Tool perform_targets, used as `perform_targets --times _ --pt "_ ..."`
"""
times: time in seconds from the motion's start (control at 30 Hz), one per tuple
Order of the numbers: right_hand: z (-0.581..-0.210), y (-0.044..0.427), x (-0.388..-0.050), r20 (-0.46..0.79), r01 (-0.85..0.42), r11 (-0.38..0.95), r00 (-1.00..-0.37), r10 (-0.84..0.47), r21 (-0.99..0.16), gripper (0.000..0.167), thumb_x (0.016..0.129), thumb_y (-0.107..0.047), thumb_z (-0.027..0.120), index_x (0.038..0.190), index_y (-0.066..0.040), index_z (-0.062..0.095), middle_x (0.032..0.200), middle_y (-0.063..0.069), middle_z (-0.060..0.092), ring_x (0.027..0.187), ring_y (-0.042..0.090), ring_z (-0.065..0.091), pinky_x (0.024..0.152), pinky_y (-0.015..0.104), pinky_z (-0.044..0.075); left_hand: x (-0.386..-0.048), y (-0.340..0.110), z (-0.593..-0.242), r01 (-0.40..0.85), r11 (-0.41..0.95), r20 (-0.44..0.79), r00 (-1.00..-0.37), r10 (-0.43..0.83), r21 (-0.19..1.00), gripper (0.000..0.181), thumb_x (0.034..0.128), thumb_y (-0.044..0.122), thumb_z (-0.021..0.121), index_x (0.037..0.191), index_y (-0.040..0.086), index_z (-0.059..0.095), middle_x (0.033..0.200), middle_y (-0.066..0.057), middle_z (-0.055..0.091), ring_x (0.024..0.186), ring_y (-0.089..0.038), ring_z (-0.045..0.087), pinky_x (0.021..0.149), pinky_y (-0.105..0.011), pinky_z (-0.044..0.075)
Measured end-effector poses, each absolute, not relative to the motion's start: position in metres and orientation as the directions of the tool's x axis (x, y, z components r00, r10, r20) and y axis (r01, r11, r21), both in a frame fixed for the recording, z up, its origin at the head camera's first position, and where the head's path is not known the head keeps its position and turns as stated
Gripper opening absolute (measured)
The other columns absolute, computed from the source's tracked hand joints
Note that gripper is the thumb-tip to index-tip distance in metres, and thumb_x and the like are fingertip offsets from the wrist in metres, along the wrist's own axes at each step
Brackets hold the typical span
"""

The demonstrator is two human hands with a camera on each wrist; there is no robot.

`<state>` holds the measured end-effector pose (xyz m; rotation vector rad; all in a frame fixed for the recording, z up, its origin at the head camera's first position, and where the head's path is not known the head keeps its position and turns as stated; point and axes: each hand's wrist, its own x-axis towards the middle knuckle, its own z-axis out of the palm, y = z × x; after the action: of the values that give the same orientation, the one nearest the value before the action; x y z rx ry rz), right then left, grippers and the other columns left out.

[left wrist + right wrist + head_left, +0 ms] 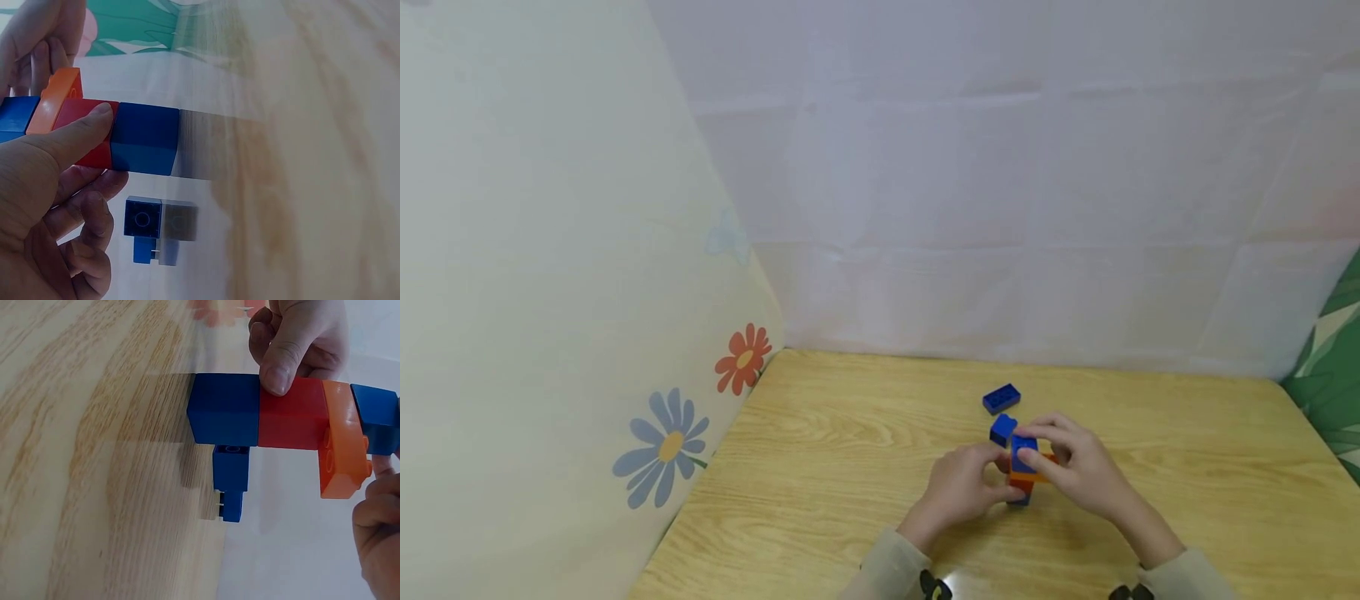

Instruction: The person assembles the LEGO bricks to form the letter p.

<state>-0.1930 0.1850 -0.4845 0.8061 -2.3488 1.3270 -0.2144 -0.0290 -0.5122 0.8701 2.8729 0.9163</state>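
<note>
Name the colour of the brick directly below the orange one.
That brick is red, clearest from the right wrist.

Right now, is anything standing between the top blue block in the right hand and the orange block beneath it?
Nothing visible does: the top blue block, pinched by the right hand, is right over the orange block; whether it is fully seated I cannot tell. The nearer loose blue block stands beyond them, not between.

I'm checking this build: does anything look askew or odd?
Yes: unlike the upright stack, the nearer loose blue brick lies on its side, hollow underside showing, and the farther blue brick looks upside down, studs toward the table.
</note>
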Motion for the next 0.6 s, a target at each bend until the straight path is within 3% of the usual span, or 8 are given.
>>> perform_targets --times 0.37,0.6 --pt "-0.4848 0.1840 -0.1906 0.591 -0.668 0.391 -0.743 -0.312 -0.633 0.030 0.088 0.002 0.079 0.116 -0.008 0.076 0.106 -0.003 0.064 0.057 0.000 0.038 0.047 0.022 0.037 -0.2151 -0.0281 -0.5107 0.510 0.670 0.161 -0.843 0.513 0.539 0.037 0.0834 0.050 0.086 0.111 0.027 0.076 0.099 0.021 0.070 0.090 0.000 0.064 0.073 -0.028 0.049" --pt "-0.4883 0.1841 -0.1901 0.588 -0.655 0.429 -0.753 -0.295 -0.623 0.029 0.088 -0.002 0.081 0.116 -0.008 0.076 0.104 -0.008 0.062 0.059 0.001 0.038 0.048 0.021 0.037 -0.2164 -0.0276 -0.5138 0.503 0.666 0.156 -0.846 0.510 0.552 0.038 0.0835 0.050 0.086 0.112 0.027 0.076 0.099 0.022 0.069 0.091 0.000 0.064 0.074 -0.028 0.050"
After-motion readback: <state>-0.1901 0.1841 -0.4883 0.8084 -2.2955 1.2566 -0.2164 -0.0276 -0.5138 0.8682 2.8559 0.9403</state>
